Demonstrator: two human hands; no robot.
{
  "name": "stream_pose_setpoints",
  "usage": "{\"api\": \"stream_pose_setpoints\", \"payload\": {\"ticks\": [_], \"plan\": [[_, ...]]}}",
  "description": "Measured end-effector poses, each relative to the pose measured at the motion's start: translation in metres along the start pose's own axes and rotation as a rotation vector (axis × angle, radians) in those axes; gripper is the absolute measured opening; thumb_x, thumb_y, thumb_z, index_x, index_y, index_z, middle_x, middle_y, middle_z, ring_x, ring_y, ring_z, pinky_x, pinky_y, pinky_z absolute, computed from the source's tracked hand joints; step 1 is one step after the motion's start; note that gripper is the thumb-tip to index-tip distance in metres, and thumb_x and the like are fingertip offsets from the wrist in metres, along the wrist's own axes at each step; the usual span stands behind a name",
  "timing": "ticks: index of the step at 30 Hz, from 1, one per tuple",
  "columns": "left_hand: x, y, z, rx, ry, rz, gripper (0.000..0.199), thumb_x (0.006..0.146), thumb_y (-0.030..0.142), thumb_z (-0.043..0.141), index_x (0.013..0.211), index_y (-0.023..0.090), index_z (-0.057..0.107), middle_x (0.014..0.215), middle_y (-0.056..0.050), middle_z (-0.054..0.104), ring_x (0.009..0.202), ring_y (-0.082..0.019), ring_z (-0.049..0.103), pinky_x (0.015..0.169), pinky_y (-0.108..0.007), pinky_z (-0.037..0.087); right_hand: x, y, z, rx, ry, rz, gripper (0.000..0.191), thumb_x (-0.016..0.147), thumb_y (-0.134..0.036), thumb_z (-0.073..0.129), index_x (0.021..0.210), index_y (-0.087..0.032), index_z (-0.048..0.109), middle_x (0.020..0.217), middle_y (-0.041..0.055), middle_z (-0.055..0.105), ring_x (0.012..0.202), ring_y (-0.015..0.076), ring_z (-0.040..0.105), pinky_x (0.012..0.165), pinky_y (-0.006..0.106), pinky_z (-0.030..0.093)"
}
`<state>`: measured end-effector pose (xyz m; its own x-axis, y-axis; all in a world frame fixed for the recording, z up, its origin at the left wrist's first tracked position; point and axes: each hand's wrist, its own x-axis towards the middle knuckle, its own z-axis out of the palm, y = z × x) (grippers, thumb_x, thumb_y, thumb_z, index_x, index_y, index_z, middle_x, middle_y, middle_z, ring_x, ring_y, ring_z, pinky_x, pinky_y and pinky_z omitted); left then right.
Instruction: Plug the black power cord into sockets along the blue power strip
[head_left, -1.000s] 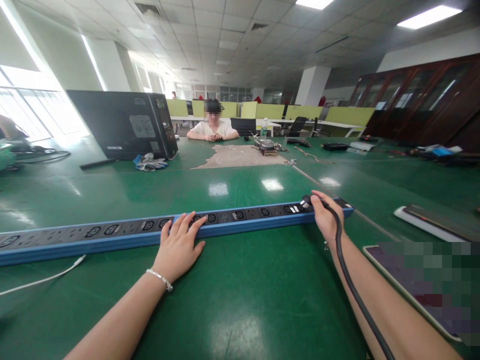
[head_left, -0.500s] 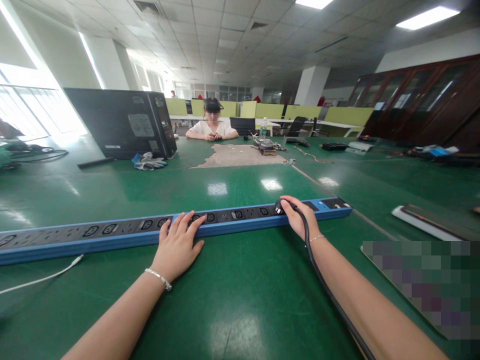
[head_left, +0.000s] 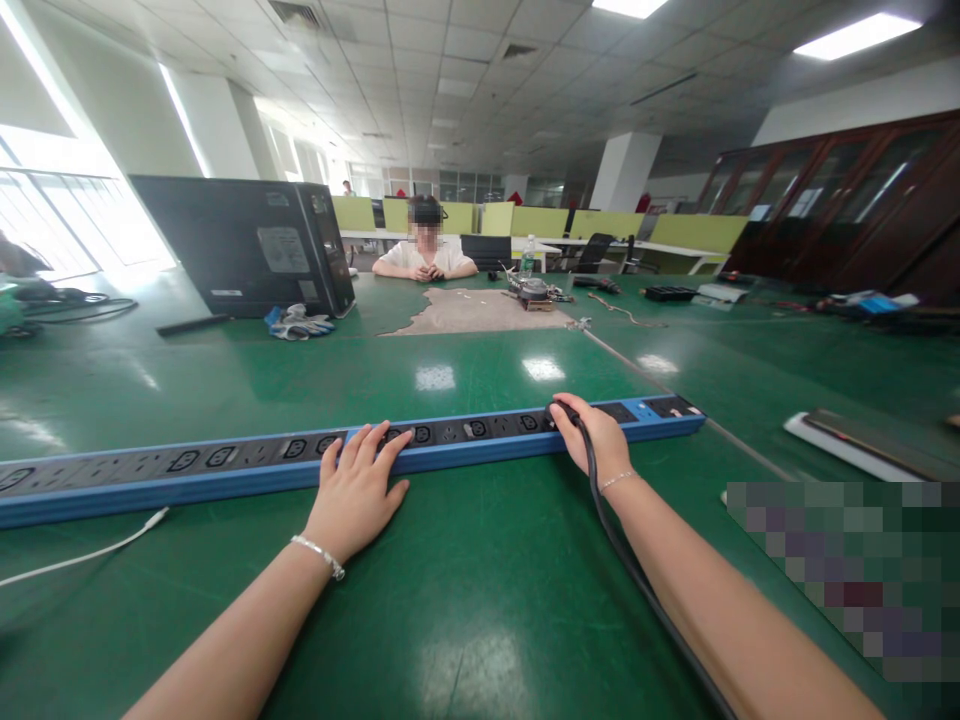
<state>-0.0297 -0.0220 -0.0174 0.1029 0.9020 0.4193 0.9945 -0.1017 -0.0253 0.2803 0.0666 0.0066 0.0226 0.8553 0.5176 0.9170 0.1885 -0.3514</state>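
A long blue power strip (head_left: 225, 475) with several black sockets lies across the green table (head_left: 465, 600). My left hand (head_left: 354, 495) rests flat against its near edge, fingers spread over the sockets around the middle. My right hand (head_left: 598, 437) grips a black plug (head_left: 561, 412) pressed onto a socket toward the strip's right end. The plug's black cable (head_left: 637, 580) trails back along my right forearm.
A thin white cable (head_left: 82, 555) lies at the near left. A black computer case (head_left: 247, 245) and gloves (head_left: 298, 322) stand at the back left. A person sits at the far side. A flat white and dark device (head_left: 862, 440) lies at the right.
My right hand has carried the plug leftward along the strip, from its right end to a socket further in. My left hand has stayed put.
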Motion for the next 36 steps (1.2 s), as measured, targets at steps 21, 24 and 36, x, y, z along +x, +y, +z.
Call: {"api": "stream_pose_setpoints", "payload": {"ticks": [21, 24, 36], "plan": [[-0.001, 0.000, 0.000, 0.009, 0.002, 0.006, 0.053, 0.081, 0.033, 0.048, 0.134, 0.031, 0.042, 0.141, -0.006, 0.043, 0.131, -0.026, 0.034, 0.107, -0.050, 0.019, -0.020, -0.002, 0.018, -0.129, 0.091, 0.027, 0.042, 0.090, -0.042, 0.040, 0.117, -0.019, 0.062, 0.121, 0.0102, 0.061, 0.122, 0.0261, 0.048, 0.101, 0.044, 0.034], [0.000, 0.000, 0.000, 0.001, 0.000, 0.003, 0.052, 0.081, 0.033, 0.048, 0.134, 0.031, 0.042, 0.141, -0.006, 0.043, 0.131, -0.026, 0.034, 0.107, -0.050, 0.019, -0.018, -0.004, 0.011, -0.146, 0.032, 0.032, 0.042, 0.090, -0.043, 0.040, 0.117, -0.021, 0.062, 0.117, 0.0101, 0.063, 0.119, 0.0259, 0.051, 0.099, 0.044, 0.036], [0.000, -0.001, 0.000, -0.012, -0.004, -0.002, 0.052, 0.081, 0.033, 0.048, 0.133, 0.031, 0.043, 0.142, -0.006, 0.043, 0.132, -0.026, 0.034, 0.108, -0.050, 0.019, -0.019, -0.004, 0.014, -0.136, 0.043, 0.069, 0.042, 0.089, -0.046, 0.040, 0.118, -0.024, 0.062, 0.112, 0.0111, 0.065, 0.115, 0.0254, 0.053, 0.098, 0.046, 0.034]]}}
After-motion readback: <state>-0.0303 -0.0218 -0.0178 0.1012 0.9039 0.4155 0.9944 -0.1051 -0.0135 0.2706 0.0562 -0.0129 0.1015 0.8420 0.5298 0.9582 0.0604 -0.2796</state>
